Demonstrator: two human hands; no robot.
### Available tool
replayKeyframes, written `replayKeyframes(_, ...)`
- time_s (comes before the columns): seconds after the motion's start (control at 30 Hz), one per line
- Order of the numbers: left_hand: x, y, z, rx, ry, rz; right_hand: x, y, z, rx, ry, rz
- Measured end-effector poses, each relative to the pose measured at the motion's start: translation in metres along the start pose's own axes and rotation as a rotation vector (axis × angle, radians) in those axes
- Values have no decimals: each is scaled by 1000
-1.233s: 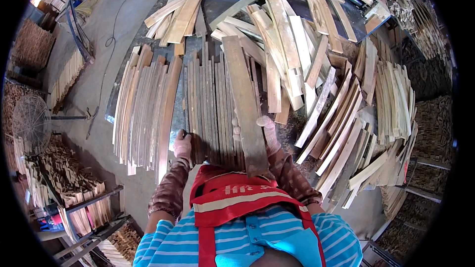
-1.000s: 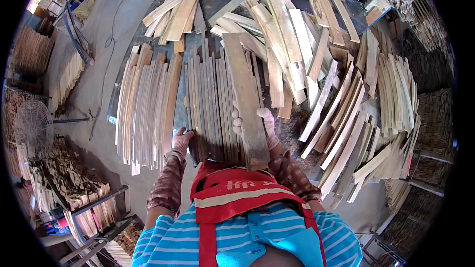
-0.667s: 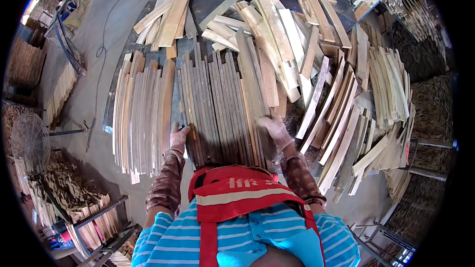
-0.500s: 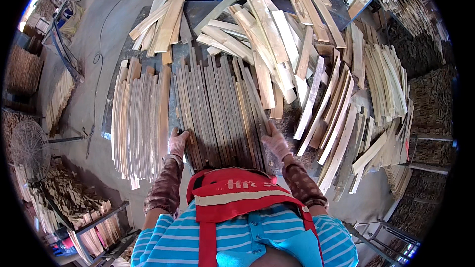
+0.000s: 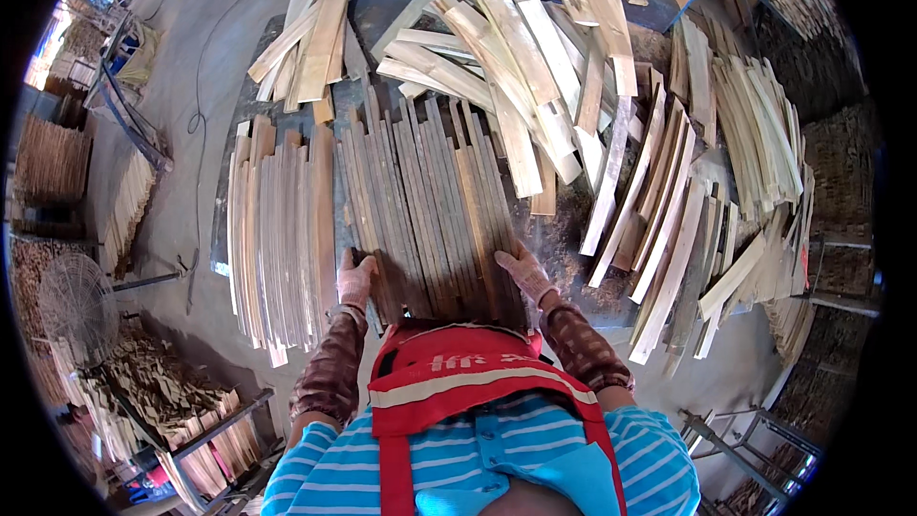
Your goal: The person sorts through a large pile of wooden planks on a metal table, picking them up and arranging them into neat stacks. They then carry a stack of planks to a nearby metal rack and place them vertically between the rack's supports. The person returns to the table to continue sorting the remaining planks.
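Observation:
A row of dark wooden strips [image 5: 430, 210], set side by side on edge, lies on the table in front of my red apron. My left hand [image 5: 356, 282], in a pale glove, grips the near left side of this row. At the near right side my gloved right hand [image 5: 526, 273] presses inward, its thumb over the outermost strip. The strips are squeezed between both hands, and their far ends are uneven. My fingers on the outer sides are partly hidden. Left of my left hand stands another row of paler strips [image 5: 282, 239].
Loose pale boards [image 5: 506, 48] lie heaped across the far part of the dark table [image 5: 382, 19]. More strips [image 5: 659, 210] lean and fan out on the right. A fan [image 5: 76, 306] stands at left on the floor, near stacked wood [image 5: 53, 158]. A cable [image 5: 199, 86] crosses the floor.
My right hand has moved inward against the dark strips, and the row's right side is drawn tighter. The outer right strip no longer splays out. The whole view has shifted slightly.

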State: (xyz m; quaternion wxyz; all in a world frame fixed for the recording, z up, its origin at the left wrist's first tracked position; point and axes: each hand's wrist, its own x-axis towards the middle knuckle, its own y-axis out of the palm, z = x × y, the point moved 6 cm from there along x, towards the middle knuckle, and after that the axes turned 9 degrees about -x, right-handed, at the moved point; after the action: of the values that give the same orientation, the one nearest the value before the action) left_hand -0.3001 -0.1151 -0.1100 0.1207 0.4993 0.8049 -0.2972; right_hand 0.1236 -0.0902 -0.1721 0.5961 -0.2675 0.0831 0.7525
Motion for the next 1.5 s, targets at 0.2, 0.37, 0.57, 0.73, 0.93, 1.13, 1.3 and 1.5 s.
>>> replayKeyframes(0.2,-5,-8,-25,259,-19,-70,-29,-6,67,-909,121,-138)
replayKeyframes(0.37,-29,21,-72,219,-169,-95,-37,-16,70,-814,233,-32)
replayKeyframes(0.57,4,14,-24,237,-54,-217,-32,-35,62,-614,115,85)
replayKeyframes(0.73,19,10,-33,299,-62,-235,-13,-35,70,-636,89,121)
replayKeyframes(0.93,30,30,-90,530,164,-330,-11,-45,52,-624,255,15)
replayKeyframes(1.13,18,144,-123,-324,409,341,-68,-76,149,-512,279,-101)
replayKeyframes(1.3,-96,264,-146,-293,-212,735,-85,-74,150,-359,310,-35)
replayKeyframes(1.5,-97,287,-121,-404,-84,612,-105,-37,102,346,43,10)
